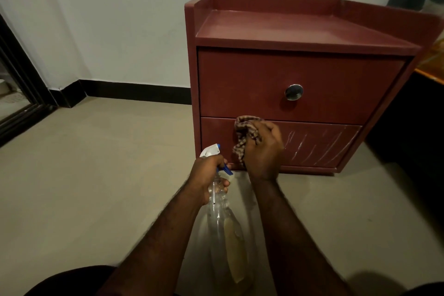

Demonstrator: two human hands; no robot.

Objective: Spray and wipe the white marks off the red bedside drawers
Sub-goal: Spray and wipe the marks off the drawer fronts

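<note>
The red bedside drawers [300, 74] stand on the floor [96, 163] against the wall. The right hand [263, 149] presses a bunched cloth [245, 132] to the lower drawer [216, 132] beside white marks [317, 142]; the left hand [206, 178] grips a spray bottle [223, 218].

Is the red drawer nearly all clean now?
Maybe halfway. The lower drawer looks free of marks on its left part. The right hand presses a checked cloth against it, and the left hand holds the spray bottle. Left to wipe: the white marks streaking its right side.
</note>
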